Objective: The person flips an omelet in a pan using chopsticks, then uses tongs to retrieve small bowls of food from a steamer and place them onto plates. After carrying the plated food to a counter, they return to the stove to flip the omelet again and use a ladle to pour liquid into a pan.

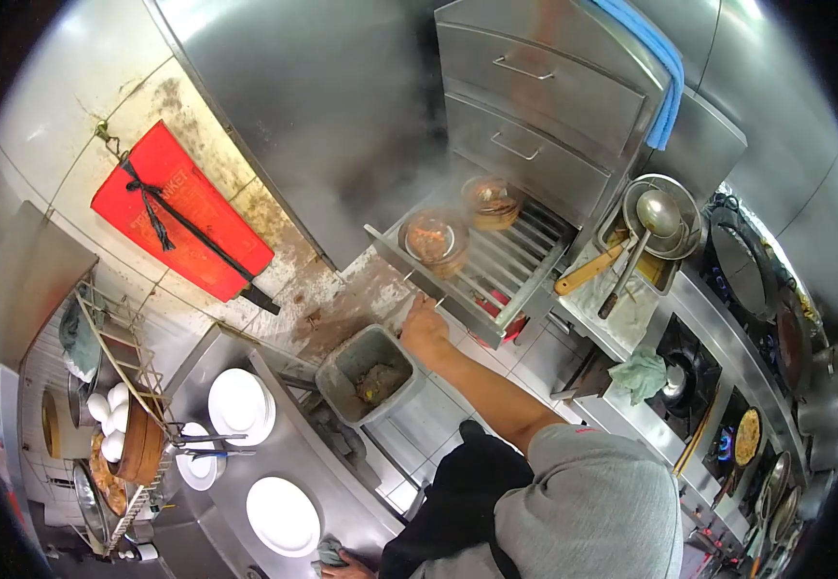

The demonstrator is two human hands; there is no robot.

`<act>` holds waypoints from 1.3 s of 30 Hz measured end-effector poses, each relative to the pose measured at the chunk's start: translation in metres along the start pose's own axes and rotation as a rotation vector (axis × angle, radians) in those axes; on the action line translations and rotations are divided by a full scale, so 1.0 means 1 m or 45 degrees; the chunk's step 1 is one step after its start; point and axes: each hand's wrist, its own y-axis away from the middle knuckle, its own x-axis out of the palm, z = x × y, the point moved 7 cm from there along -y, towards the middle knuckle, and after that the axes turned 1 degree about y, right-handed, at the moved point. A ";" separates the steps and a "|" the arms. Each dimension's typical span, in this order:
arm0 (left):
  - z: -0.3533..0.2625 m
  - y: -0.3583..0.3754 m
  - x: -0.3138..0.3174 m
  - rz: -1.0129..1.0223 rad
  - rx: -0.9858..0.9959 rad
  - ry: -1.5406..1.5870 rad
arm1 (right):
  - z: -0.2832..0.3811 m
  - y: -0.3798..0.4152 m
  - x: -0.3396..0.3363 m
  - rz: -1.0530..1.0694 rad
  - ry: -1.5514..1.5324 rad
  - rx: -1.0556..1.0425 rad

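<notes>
My right hand (424, 324) reaches forward, its fingers closed round the front handle of a pulled-out metal steamer drawer (395, 253). On the drawer's slatted rack stand two steaming bowls, a nearer bowl (433, 239) with reddish-brown food and a farther bowl (492, 205). Down at the bottom edge, my left hand (346, 567) is partly cut off and rests on a grey-green cloth (328, 552) on the steel counter. Beside that cloth lies a white plate (284, 517).
Below the drawer sits a grey bin (366, 374) with scraps. Stacked white plates (240, 405) and a wire rack with eggs (110, 410) are at left. To the right, a stove has a lit burner (726, 444), pans and a strainer with a ladle (658, 214).
</notes>
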 end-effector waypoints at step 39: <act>-0.229 -0.293 -0.088 0.743 -0.114 2.054 | 0.020 0.160 0.079 0.641 -0.374 -0.708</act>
